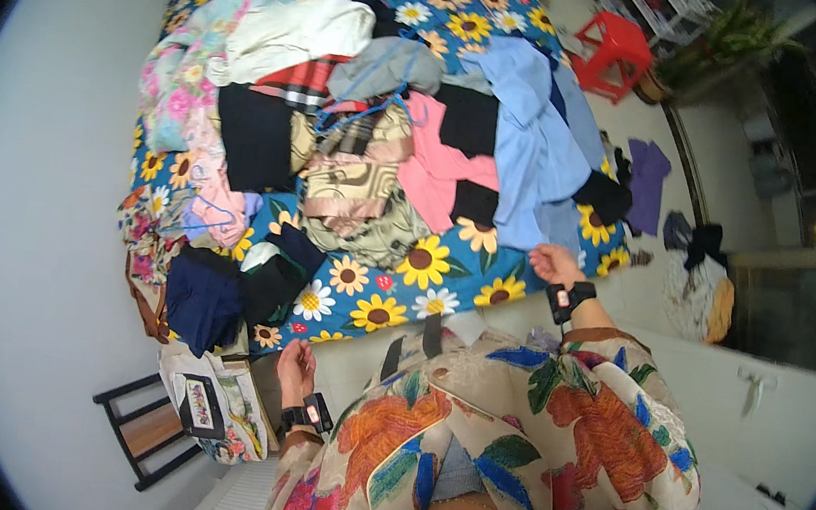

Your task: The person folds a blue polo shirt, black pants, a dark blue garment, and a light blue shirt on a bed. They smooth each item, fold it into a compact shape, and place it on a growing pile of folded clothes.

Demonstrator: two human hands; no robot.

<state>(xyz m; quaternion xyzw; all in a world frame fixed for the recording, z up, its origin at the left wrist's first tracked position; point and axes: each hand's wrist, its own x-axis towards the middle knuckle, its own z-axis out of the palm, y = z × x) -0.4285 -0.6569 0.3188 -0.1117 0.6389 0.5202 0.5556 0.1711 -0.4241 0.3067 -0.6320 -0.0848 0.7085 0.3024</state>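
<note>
My left hand (297,369) hangs beside the near edge of the bed, fingers slightly curled, with nothing visible in it. My right hand (556,264) is at the bed's right front, its fingers bent near the lower edge of a light blue garment (534,141); whether they touch it is unclear. On the sunflower-print bed cover (379,312) lie a pink garment (426,159), a black folded cloth (253,139), patterned beige clothing (351,188), a white garment (297,31) and a grey one (391,68) under blue hangers (364,112). Dark blue clothing (203,300) is heaped near my left hand.
A black-framed chair (146,433) and a bag with printed pictures (217,407) stand at the lower left. Right of the bed are a red plastic stool (612,55), a potted plant (726,49), a purple garment (646,184) and more clothes (695,288) on the floor.
</note>
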